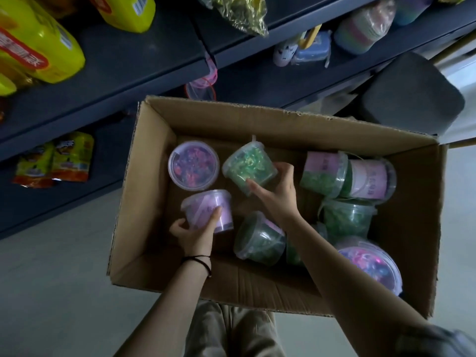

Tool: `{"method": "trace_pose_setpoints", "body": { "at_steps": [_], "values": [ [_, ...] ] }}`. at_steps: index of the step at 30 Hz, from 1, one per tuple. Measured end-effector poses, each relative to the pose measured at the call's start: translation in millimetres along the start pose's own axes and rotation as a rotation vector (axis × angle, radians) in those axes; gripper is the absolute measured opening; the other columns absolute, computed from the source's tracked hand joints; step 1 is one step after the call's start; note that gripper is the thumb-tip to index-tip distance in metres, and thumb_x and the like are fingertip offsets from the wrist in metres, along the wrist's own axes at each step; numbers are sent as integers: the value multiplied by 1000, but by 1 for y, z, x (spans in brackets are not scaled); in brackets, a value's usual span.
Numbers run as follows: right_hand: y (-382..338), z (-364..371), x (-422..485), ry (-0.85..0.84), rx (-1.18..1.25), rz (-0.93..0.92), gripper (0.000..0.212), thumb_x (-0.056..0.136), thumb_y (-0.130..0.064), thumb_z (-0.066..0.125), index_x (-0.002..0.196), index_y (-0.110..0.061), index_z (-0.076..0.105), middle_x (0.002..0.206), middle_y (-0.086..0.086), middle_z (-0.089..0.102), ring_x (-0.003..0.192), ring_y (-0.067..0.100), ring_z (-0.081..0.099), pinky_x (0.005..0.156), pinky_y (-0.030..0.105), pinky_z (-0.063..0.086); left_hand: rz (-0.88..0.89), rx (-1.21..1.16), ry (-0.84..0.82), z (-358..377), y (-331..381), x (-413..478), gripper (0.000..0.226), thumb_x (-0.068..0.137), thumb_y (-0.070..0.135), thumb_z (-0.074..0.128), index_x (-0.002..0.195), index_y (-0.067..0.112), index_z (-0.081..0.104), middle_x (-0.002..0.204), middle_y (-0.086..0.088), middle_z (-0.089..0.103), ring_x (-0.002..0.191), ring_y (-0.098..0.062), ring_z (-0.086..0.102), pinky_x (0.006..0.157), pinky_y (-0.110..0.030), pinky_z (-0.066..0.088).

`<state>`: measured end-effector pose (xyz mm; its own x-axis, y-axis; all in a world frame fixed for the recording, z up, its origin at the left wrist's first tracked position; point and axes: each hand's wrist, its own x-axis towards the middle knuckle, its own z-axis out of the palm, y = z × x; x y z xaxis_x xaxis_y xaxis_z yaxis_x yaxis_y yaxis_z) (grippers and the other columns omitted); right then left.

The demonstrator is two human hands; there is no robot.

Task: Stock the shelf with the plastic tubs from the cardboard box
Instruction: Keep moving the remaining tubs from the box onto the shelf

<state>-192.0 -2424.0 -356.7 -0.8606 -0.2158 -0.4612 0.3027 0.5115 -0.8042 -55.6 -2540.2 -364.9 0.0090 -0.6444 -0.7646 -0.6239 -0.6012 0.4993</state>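
Down inside cardboard box [257, 287] on floor [51, 279], just near of shelf [123, 73]: gripping purple tub [208, 210] w/ left hand [195, 234] at near-left, fingers curled round its side wall. Holding green tub [248, 167] w/ right hand [277, 190] mid-box, tilted, thumb & fingers spread round bottom end, closed firm on it. Neither on shelf yet; both low in box. Can see spare tubs [347, 217] lying loose to right & near, plus upright tub [193, 164] at far-left, lid up. Prob. light: thin clear plastic, filling looks like shredded bits. Smooth, so maybe slippery; likely to flex if squeezed hard. Best taken round body under lid rim, not by lid, which could pop off.
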Motion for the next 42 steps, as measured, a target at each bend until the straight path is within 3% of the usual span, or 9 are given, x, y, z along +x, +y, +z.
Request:
{"method": "trace_pose_setpoints", "body": {
  "at_steps": [7,10,14,20,23,25,28,33,42],
  "values": [
    [17,12,15,-129,-342,-31,107,54,-37,90,138,-13,29,132,9,51,118,30,51,96,43,45,94,310,-5,-2,4,14,93,60,54,82,133,13,42,132,-15,52,117,-31,53,95,-32,44],
    [9,20,20,-248,-377,-20,132,48,-43,87,149,-30,4,149,11,35,132,31,40,106,48,39,114,441,-124,-10,5,21,86,59,57,82,121,3,58,120,-15,63,111,-29,59,95,-37,48],
    [-5,24,19,-257,-345,16,137,34,-58,79,147,-38,5,144,9,40,127,28,45,102,47,44,40,333,-175,-18,14,17,72,57,50,87,109,5,64,104,-12,69,96,-26,66,81,-29,53],
    [-42,-4,-10,-160,-115,-40,127,50,-29,93,149,-32,13,134,0,52,118,20,55,94,45,50,282,151,-182,-31,49,-30,37,64,48,80,88,32,58,90,21,61,85,-3,61,68,-4,38],
    [-88,-26,-32,-112,-19,-155,123,51,-23,93,146,-39,18,125,-19,52,117,6,53,96,33,50,437,108,-209,-50,71,-70,27,80,31,72,102,22,60,104,1,63,102,-21,58,83,-32,47],
    [-128,-42,-48,-113,28,-235,115,51,-28,92,137,-56,21,119,-32,52,114,-3,53,92,24,48,459,-83,-170,-66,90,-98,39,79,37,68,109,12,67,109,-7,66,111,-32,53,95,-48,41],
    [-195,-66,-75,-119,101,-340,107,52,-36,90,136,-49,26,119,-28,54,114,-1,56,93,26,50,509,-230,-201,-85,132,-152,63,54,70,75,107,41,62,106,25,66,104,5,58,94,-24,44],
    [-313,-98,-121,-76,118,-495,87,54,-40,89,126,-28,42,116,-14,59,110,6,59,88,28,51,738,-430,-234,-133,217,-234,74,49,56,76,110,17,60,113,-6,66,103,-14,64,80,-21,50],
    [-481,-125,-230,-95,216,-789,67,57,-35,91,109,-35,48,104,-31,58,96,-10,58,70,10,50,1175,-671,-244,-257,317,-362,63,60,45,83,115,27,59,114,6,68,104,-11,65,78,-18,52]
  ]
}}
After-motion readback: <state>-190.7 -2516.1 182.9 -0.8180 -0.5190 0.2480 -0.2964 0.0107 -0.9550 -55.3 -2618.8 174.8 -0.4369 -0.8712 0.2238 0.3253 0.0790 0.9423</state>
